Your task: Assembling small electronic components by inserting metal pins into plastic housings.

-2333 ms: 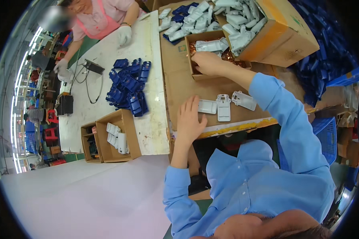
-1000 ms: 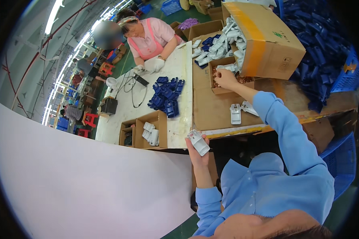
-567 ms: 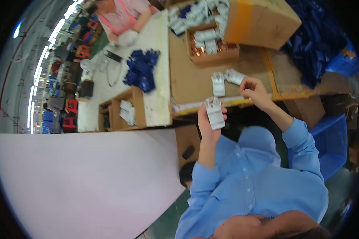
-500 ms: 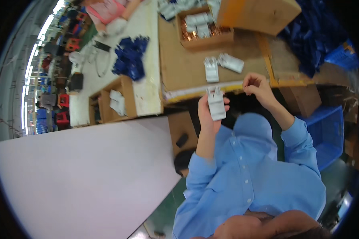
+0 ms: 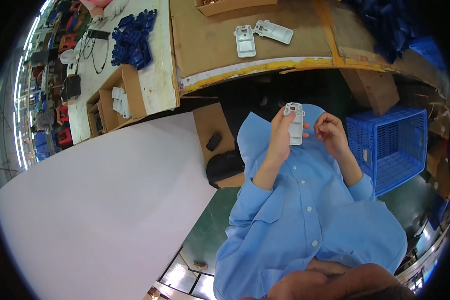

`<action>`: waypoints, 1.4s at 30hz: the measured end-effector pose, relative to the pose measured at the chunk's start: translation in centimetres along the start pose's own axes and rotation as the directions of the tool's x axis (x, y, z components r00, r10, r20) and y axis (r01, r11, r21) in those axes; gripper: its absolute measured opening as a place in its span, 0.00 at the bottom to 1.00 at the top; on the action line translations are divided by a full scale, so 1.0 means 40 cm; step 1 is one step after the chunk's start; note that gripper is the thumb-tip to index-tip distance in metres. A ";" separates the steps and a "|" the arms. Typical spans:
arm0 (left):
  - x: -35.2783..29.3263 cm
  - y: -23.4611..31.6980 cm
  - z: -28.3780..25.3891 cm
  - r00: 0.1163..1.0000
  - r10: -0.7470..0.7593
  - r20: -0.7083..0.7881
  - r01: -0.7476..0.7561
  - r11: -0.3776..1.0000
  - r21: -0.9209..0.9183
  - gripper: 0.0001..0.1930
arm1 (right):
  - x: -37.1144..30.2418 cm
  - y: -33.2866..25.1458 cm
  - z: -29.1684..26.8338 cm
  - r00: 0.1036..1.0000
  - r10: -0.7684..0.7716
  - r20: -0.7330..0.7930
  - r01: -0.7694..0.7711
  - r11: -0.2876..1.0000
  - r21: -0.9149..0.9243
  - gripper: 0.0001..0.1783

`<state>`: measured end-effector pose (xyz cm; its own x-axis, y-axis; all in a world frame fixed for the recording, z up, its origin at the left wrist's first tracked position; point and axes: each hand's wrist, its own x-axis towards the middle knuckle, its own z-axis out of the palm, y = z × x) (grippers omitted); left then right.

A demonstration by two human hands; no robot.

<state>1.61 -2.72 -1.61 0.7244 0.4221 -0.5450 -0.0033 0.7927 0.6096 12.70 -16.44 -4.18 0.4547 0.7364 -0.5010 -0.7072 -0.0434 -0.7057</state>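
Observation:
My left hand (image 5: 280,137) is closed around a white plastic housing (image 5: 295,131), held upright above my lap with its clipped end pointing away from me. Close by on the right is my right hand (image 5: 333,134), its fingers curled in a pinch and apart from the housing. Whatever those fingertips may hold is hidden or too small to make out. Two similar housings, one upright (image 5: 245,44) and one slanted (image 5: 276,32), lie close together on the cardboard-covered bench (image 5: 210,55) beyond my hands.
An open carton (image 5: 235,6) is cut off by the top edge. Blue plastic parts (image 5: 134,42) are heaped on the left bench, near a carton (image 5: 140,95) with white pieces. A blue crate (image 5: 367,150) stands right of me. A white board (image 5: 110,200) spans the left.
My left hand has brought the housing back from the bench edge toward my lap. My right hand has come in nearer to it. The view has also shifted.

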 end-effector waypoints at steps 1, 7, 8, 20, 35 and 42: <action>-0.008 0.000 -0.001 1.000 0.017 -0.023 -0.016 0.999 0.034 0.13 | -0.003 -0.006 0.008 1.000 -0.023 0.012 0.023 1.000 -0.012 0.01; -0.049 0.013 -0.001 0.998 0.031 0.048 -0.032 0.999 0.021 0.15 | -0.021 -0.014 0.010 0.989 -0.078 0.128 0.082 0.996 -0.023 0.03; -0.056 0.015 0.003 0.998 0.041 0.046 -0.042 0.999 0.022 0.15 | -0.023 -0.015 0.008 0.983 -0.078 0.167 0.083 0.996 -0.019 0.03; -0.113 0.022 -0.004 0.993 0.116 0.018 -0.116 0.993 -0.001 0.14 | -0.035 -0.039 0.036 0.960 -0.002 0.280 0.008 1.000 -0.020 0.06; -0.136 0.049 -0.037 0.969 0.244 0.032 -0.241 0.968 -0.071 0.23 | -0.031 -0.081 0.092 0.921 -0.037 0.388 0.053 0.998 -0.031 0.05; -0.118 0.073 -0.043 0.960 0.276 0.053 -0.277 0.961 0.000 0.22 | -0.022 -0.074 0.093 0.934 -0.038 0.354 0.060 0.997 -0.053 0.05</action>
<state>-3.03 -1.64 1.74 0.7310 0.6005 -0.3240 -0.2035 0.6451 0.7365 12.38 -14.45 0.22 0.2600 0.9288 -0.2641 -0.6490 -0.0345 -0.7600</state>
